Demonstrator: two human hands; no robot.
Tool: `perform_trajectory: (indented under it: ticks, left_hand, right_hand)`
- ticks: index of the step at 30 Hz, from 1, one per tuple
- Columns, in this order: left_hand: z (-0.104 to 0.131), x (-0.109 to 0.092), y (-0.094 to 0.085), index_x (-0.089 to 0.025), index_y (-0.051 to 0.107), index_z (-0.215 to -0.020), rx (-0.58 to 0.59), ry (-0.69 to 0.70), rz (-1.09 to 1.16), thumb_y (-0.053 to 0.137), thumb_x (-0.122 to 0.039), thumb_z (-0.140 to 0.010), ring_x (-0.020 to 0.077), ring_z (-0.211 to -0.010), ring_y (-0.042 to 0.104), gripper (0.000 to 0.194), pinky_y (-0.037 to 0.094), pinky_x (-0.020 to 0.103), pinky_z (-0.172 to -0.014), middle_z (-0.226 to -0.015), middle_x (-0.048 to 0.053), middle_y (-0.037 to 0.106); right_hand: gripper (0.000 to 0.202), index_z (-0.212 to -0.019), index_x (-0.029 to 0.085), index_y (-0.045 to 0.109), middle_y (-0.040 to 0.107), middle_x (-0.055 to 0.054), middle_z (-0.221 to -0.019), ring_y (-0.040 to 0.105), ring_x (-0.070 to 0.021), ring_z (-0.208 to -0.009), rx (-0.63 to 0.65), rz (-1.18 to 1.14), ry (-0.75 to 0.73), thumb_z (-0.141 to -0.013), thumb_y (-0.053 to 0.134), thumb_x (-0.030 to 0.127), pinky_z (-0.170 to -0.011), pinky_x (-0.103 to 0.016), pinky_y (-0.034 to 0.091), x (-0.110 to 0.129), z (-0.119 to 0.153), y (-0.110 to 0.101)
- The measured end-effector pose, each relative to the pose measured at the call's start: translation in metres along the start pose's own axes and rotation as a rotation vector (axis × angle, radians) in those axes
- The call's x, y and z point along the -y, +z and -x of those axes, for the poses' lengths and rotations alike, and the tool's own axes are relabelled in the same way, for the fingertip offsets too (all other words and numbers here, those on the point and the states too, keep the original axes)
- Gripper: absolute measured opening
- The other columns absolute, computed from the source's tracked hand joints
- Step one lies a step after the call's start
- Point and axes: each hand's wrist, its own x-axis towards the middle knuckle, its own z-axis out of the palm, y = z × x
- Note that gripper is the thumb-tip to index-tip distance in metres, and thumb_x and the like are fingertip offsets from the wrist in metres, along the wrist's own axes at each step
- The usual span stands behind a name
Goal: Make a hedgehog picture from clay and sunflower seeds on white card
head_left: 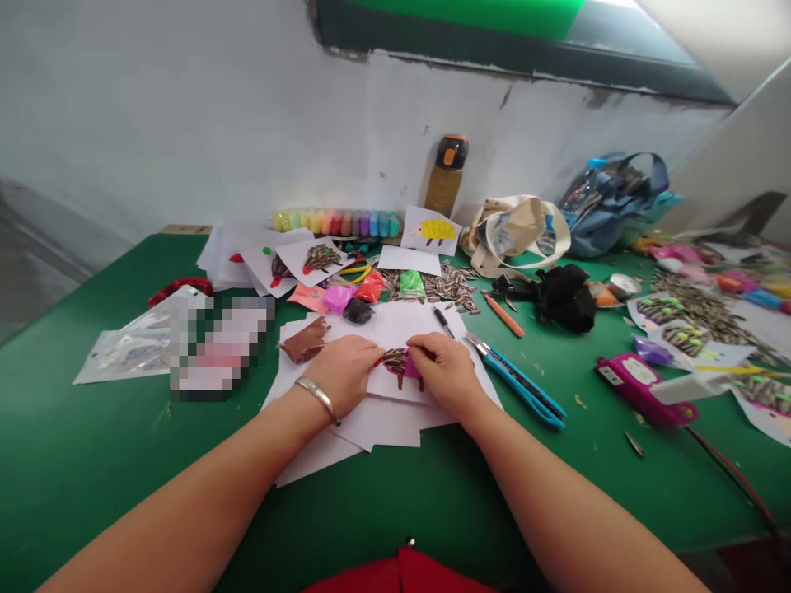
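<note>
One seed-covered figure point(394, 360) lies on paper point(389, 420) on the desk point(154, 461), its long axis running left to right between the left hand point(350, 371) and the right hand point(442, 371). The left's fingers bunch at its red end; the right, fingers curled close together, overlaps the pink end, nearer that seedless patch. Whether either grips anything, I cannot tell.

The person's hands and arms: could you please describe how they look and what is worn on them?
The left hand and right hand wear no gloves, and no sleeves show on the forearms. At the left wrist is a silver-coloured, band-shaped bracelet, its markings too small to tell; the right shows none.
</note>
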Motion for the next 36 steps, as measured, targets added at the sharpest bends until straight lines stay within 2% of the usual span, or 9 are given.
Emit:
perform_trajectory:
  ticks: [5,10,15,21,28,36]
  left_hand:
    - [0.0,-0.001,-0.003,-0.015,0.069,-0.104,0.036,0.013,-0.017,0.043,-0.006,-0.087,0.0248,-0.102,0.062,0.032,0.048,0.039,-0.095,-0.106,0.01,0.071]
    - [0.001,-0.001,-0.007,-0.016,0.068,-0.104,0.072,-0.008,-0.061,0.044,-0.006,-0.086,0.0248,-0.1,0.064,0.032,0.049,0.04,-0.092,-0.103,0.01,0.072]
    - [0.0,0.002,-0.004,-0.017,0.064,-0.117,0.026,-0.02,-0.092,0.043,-0.008,-0.086,0.0246,-0.099,0.065,0.039,0.05,0.04,-0.092,-0.104,0.01,0.072]
    - [-0.002,0.002,0.007,-0.012,0.063,-0.119,-0.137,0.087,-0.03,0.038,-0.005,-0.084,0.0256,-0.113,0.059,0.044,0.047,0.042,-0.101,-0.122,0.013,0.066]
    - [-0.001,0.003,0.017,-0.015,0.061,-0.123,-0.093,0.079,-0.005,0.04,-0.003,-0.082,0.0256,-0.118,0.057,0.048,0.046,0.044,-0.103,-0.121,0.011,0.067]
    - [-0.001,0.003,0.016,-0.014,0.061,-0.122,-0.086,0.089,0.013,0.039,0.0,-0.08,0.0267,-0.117,0.057,0.049,0.047,0.046,-0.103,-0.121,0.01,0.067]
  right_hand:
    - [0.024,-0.095,0.025,0.074,0.075,-0.001,-0.098,0.067,-0.0168,-0.094,-0.081,-0.062,0.039,-0.084,0.053,0.021,-0.088,-0.029,0.049,-0.004,-0.002,-0.005]
    - [0.025,-0.094,0.027,0.075,0.076,0.002,-0.098,0.068,-0.017,-0.094,-0.017,-0.05,0.096,-0.081,0.056,0.018,-0.089,-0.029,0.049,-0.004,-0.003,-0.01]
    - [0.028,-0.095,0.027,0.075,0.075,0.0,-0.099,0.067,-0.0178,-0.096,0.048,0.015,0.082,-0.081,0.054,0.016,-0.087,-0.03,0.049,-0.001,-0.004,-0.009]
    - [0.025,-0.091,0.026,0.076,0.076,0.0,-0.097,0.067,-0.0181,-0.093,0.039,0.044,0.062,-0.083,0.053,0.018,-0.084,-0.028,0.048,0.001,-0.006,-0.004]
    - [0.024,-0.087,0.026,0.075,0.076,-0.001,-0.096,0.067,-0.0186,-0.091,0.027,0.063,0.086,-0.084,0.052,0.019,-0.081,-0.027,0.046,0.005,-0.006,-0.002]
    - [0.023,-0.085,0.024,0.074,0.076,0.0,-0.089,0.066,-0.017,-0.086,0.043,0.075,0.072,-0.086,0.052,0.016,-0.079,-0.027,0.044,0.007,-0.007,0.001]
